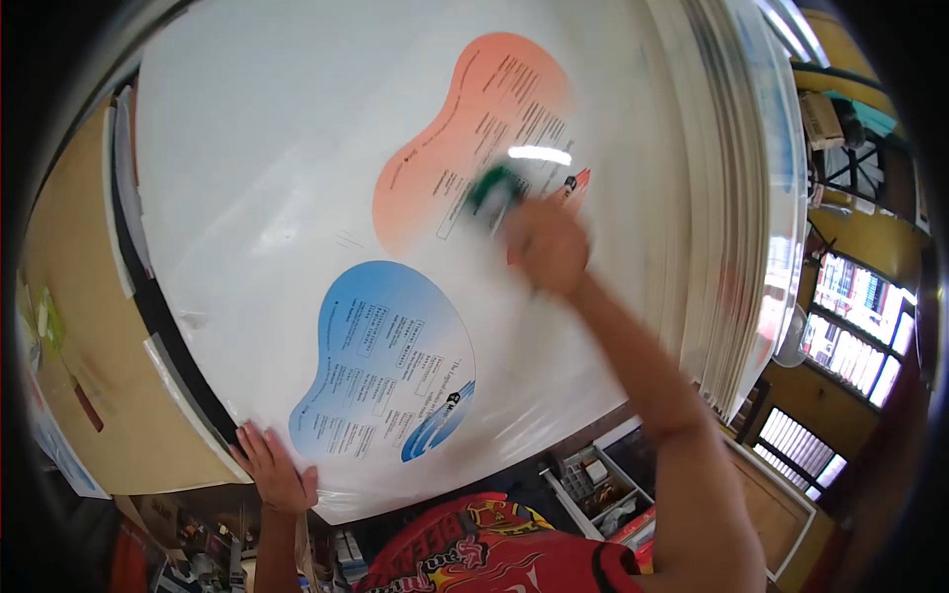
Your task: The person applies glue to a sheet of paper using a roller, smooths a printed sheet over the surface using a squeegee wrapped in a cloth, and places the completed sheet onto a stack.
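Note:
A large glossy white sheet (237, 148) carries two printed rounded shapes, an orange one (415, 188) and a blue one (371, 336), both covered in small lettering. My left hand (277, 472) lies at the sheet's lower left corner, its fingers stretched out over the edge. Over the orange print, my right hand (552, 247) is closed around a green tool (494, 188) smeared by motion. I cannot make out what kind of tool it is, or whether it touches the sheet.
Layered sheet edges (727, 198) rise along the right. A brown board (148, 376) lies to the left beside a black strip (183, 341). Below the sheet are a grey tray of small items (598, 484) and a wooden framed panel (776, 504). Windows (858, 306) stand at far right.

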Motion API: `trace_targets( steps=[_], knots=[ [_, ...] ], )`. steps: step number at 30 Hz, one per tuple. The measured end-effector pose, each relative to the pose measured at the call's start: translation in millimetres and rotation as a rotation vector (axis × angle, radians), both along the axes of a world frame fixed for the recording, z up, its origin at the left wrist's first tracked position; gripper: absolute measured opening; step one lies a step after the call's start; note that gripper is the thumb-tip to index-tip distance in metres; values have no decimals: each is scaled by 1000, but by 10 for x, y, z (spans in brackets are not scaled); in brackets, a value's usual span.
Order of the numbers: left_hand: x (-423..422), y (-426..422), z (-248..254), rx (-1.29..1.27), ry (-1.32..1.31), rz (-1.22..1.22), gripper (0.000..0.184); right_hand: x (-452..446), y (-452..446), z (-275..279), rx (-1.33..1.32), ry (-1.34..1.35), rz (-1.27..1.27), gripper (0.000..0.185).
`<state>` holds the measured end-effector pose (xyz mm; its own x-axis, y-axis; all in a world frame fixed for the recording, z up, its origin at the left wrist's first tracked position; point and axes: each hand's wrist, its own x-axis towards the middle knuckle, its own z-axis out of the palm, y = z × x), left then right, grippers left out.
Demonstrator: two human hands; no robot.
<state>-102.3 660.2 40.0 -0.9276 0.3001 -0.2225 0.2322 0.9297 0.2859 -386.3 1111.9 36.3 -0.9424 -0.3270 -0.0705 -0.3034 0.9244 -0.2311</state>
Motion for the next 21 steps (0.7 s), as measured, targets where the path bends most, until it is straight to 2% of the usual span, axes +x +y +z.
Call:
trace_targets(
  steps=[1, 2, 3, 4, 5, 6, 7, 9, 10, 11, 12, 13, 14, 15, 16, 18, 21],
  knots=[
    [-21, -9, 12, 11, 12, -5, 91, -415, 280, -162, -118, 163, -196, 28],
    [-13, -14, -7, 17, 23, -2, 98, -916, 471, -144, -74, 314, -172, 22],
    [6, 0, -20, 25, 25, -3, 99, -1307, 562, -135, -1, 444, -242, 29],
    [12, 4, 9, 30, 18, -6, 100, -1660, 698, -182, 21, 508, -267, 37],
    [-17, -3, 17, 28, 30, -1, 101, -1874, 650, -54, 140, 371, -378, 40],
    [-12, -23, 14, 48, 0, 4, 102, -1957, 619, -114, 187, 451, -414, 43],
    [8, -41, 8, 36, -14, 1, 101, -1906, 574, -206, 52, 576, -404, 39],
    [-7, -24, 15, 8, -15, 19, 99, -1371, 86, -152, 94, 333, -468, 45],
    [-32, -12, 24, 6, 7, 4, 98, -793, -336, -9, 19, 109, -482, 48],
    [-32, -3, 14, 18, 26, 14, 94, -256, -570, -228, -91, 181, -338, 46],
    [-29, 9, 24, 17, 39, 12, 93, 361, -1062, 67, -63, -82, -292, 37],
    [-45, 19, 29, 17, 58, 14, 91, 962, -1289, -98, -200, -145, -77, 23],
    [-70, 22, 23, 5, 68, 17, 90, 1455, -1559, -44, -77, -283, 211, 10],
    [-68, 21, 25, -3, 67, 16, 89, 1957, -1762, 31, -385, -103, 303, 5],
    [-48, 35, 42, -11, 71, 13, 88, 2369, -1880, 73, -487, -180, 446, 9],
    [-52, 57, 65, -11, 93, 6, 88, 2928, -1915, 151, -515, -99, 627, 10],
    [-66, 73, 69, -11, 112, 1, 88, 2884, -1710, 82, -613, -119, 673, 8]
  ],
)
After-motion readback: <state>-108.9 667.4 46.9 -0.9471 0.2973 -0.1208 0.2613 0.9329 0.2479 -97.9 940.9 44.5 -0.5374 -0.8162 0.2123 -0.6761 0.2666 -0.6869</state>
